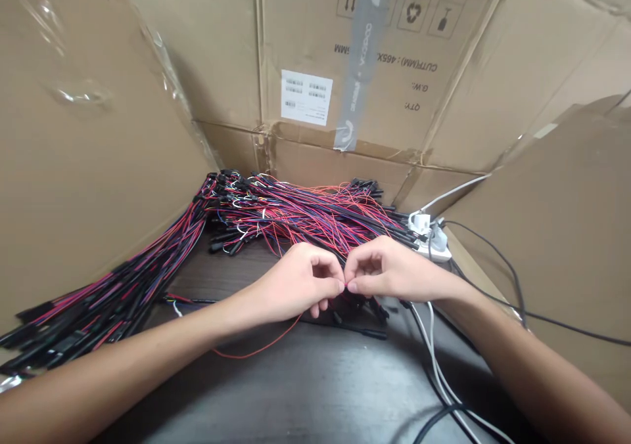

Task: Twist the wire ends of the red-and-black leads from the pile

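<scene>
My left hand (pixel 298 280) and my right hand (pixel 392 272) meet above the dark tabletop (pixel 315 385), thumbs and forefingers pinched tip to tip. A speck of red wire shows between the fingertips; most of what they hold is covered. From under my left hand a thin red wire (pixel 256 355) curves out over the table. Beneath both hands lies a cable with black sleeving (pixel 362 331), partly hidden. Just behind them is a large heap of red, blue and black wire harnesses (pixel 315 214) with black connectors.
More bundled harnesses (pixel 113 293) spread along the left side. At the right stands a white power strip (pixel 434 244) with plugs in it. White and black cords (pixel 438 365) run towards the front right. Cardboard walls (pixel 305 30) enclose the back and both sides.
</scene>
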`<state>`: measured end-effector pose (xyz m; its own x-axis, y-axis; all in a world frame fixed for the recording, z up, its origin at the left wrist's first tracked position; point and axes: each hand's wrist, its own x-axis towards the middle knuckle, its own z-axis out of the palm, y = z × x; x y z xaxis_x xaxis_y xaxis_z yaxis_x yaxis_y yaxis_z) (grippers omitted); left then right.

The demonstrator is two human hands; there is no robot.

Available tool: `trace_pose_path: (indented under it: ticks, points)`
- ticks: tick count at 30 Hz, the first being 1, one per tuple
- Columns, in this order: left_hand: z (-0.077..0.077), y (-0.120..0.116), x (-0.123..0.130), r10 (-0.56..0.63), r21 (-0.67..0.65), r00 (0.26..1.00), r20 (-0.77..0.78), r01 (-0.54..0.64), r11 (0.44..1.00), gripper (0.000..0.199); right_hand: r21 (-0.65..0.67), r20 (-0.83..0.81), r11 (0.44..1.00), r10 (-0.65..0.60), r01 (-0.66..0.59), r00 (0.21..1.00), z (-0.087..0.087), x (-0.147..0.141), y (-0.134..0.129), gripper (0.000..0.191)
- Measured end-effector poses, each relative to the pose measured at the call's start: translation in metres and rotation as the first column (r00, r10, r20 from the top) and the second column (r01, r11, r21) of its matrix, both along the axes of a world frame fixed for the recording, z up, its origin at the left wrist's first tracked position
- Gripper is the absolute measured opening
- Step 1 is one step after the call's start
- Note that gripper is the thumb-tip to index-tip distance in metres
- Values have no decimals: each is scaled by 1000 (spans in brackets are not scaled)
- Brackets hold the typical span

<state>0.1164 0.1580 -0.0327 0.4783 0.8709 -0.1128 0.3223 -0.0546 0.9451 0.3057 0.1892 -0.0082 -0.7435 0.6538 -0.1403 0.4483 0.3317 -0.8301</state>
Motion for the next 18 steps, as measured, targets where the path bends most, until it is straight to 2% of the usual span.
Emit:
trace_pose_path:
  ticks: [5, 10, 15, 18]
  points:
    - [8, 4, -5, -53, 202, 994, -95, 72, 977, 10, 42, -15, 999, -13, 14, 1000, 2, -1, -2, 8]
    - [12, 5, -7, -38, 264, 972, -233, 101, 959, 15, 126, 23, 992, -22, 19, 999, 7, 1, -2, 10]
    - [10, 3, -6, -56, 243, 965, -255, 120, 963, 16, 125, 33, 992, -13, 9, 999, 9, 4, 0, 9]
    - [7, 3, -4, -60, 92, 990, -126, 72, 993, 15, 121, 18, 993, -18, 16, 1000, 8, 6, 4, 11]
